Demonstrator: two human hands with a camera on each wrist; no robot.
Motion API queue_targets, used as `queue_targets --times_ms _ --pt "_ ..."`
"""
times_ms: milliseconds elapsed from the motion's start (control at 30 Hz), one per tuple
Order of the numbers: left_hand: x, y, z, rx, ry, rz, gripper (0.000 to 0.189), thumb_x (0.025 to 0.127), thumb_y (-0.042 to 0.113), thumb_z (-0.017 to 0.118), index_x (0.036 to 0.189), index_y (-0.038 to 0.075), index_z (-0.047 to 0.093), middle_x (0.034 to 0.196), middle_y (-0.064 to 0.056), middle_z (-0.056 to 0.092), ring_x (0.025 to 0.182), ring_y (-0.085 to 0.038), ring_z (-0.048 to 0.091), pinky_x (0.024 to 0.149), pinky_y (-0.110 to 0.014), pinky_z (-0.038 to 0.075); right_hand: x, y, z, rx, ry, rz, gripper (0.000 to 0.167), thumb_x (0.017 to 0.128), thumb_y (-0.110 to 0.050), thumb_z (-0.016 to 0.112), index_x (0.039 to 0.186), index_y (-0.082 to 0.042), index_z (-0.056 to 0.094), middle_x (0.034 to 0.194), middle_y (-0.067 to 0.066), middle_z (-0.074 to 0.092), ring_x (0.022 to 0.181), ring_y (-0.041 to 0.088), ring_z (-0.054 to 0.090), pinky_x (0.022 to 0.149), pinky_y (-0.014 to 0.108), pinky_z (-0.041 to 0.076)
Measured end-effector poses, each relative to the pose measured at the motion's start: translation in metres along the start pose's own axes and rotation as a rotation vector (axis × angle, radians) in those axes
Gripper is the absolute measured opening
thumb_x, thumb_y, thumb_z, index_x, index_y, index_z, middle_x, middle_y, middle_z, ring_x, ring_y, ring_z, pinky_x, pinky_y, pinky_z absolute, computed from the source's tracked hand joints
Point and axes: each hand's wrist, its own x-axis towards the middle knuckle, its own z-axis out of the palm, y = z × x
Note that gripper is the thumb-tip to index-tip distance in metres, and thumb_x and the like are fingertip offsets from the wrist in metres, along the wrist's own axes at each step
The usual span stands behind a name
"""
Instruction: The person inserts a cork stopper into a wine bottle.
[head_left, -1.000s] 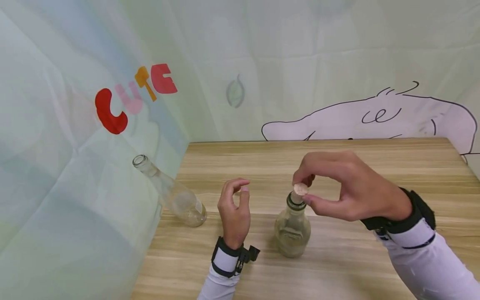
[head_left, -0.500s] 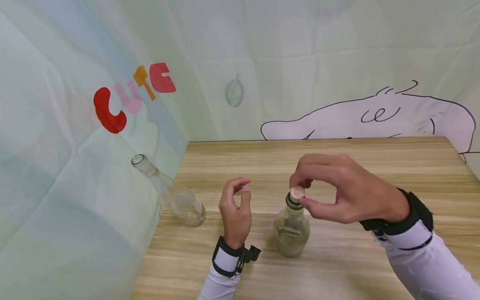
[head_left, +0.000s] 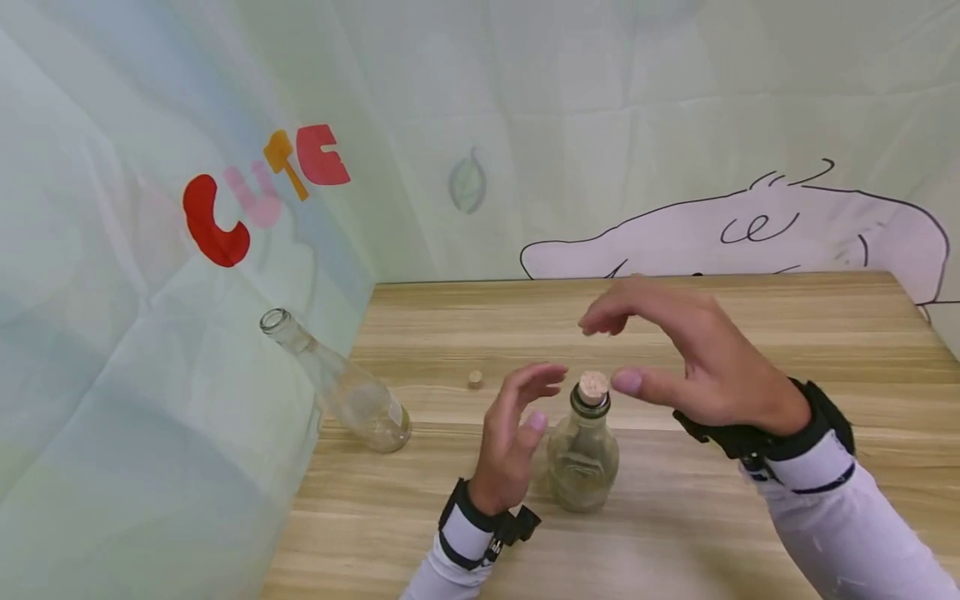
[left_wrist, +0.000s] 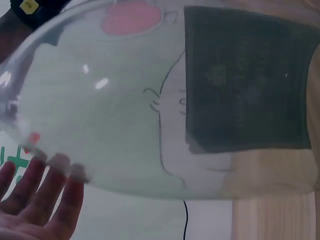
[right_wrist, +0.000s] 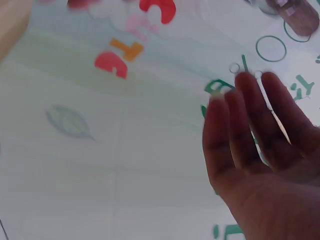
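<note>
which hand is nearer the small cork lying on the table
Left. Your left hand is just right of the small cork; your right hand is farther right, by the corked bottle.

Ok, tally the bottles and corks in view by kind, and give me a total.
Bottles: 2 (greenish bottle, clear bottle)
Corks: 2 (stopper cork in the greenish bottle's mouth, loose cork on the table)
Total: 4

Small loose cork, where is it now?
In the head view, the small cork lies near the middle, on the table between the uncorked bottle and the left hand.
</note>
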Motion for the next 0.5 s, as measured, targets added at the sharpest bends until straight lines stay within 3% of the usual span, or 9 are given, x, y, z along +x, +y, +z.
queue_targets --times_ms 100,200,267,367,500 --pt "0.0 -0.001 0.008 0.03 -0.125 0.024 0.062 0.102 0.043 0.046 0.143 -0.003 0.042 0.133 -0.02 0.057 0.12 -0.032 0.056 0.101 -0.049 0.045 -0.003 0.005 0.007 0.155 0.04 0.039 0.043 0.101 -0.032 0.056 0.124 0.005 0.059 0.12 0.016 0.061 0.112 0.032 0.054 0.089 0.042 0.043" --pt "-0.003 -0.005 0.015 0.068 -0.19 0.022 0.07 0.097 0.05 0.056 0.143 -0.001 0.042 0.133 -0.016 0.058 0.121 -0.028 0.057 0.103 -0.045 0.044 -0.008 0.007 0.015 0.325 0.042 0.103 0.044 0.103 -0.025 0.048 0.129 0.01 0.053 0.129 0.024 0.055 0.122 0.038 0.048 0.095 0.048 0.04" --pt "-0.005 -0.008 0.019 0.052 -0.215 0.009 0.067 0.094 0.044 0.065 0.141 0.0 0.046 0.131 -0.014 0.06 0.12 -0.025 0.058 0.101 -0.042 0.046 -0.013 0.008 0.019 0.417 0.03 0.16 0.049 0.104 -0.028 0.041 0.133 0.011 0.049 0.133 0.026 0.051 0.125 0.04 0.046 0.1 0.05 0.038" --pt "-0.004 -0.007 0.024 0.029 -0.233 -0.021 0.054 0.086 0.023 0.076 0.13 0.001 0.055 0.12 -0.014 0.066 0.112 -0.022 0.062 0.095 -0.037 0.05 -0.018 0.01 0.026 0.552 0.004 0.217 0.054 0.104 -0.033 0.034 0.136 0.009 0.047 0.134 0.026 0.049 0.127 0.04 0.044 0.104 0.05 0.035" --pt "-0.005 -0.009 0.03 0.022 -0.222 -0.077 0.042 0.077 0.008 0.077 0.116 0.004 0.061 0.106 -0.01 0.068 0.097 -0.015 0.065 0.085 -0.031 0.055 -0.023 0.014 0.036 0.678 -0.02 0.242 0.058 0.103 -0.036 0.031 0.138 0.006 0.048 0.135 0.025 0.05 0.128 0.04 0.043 0.106 0.051 0.032"
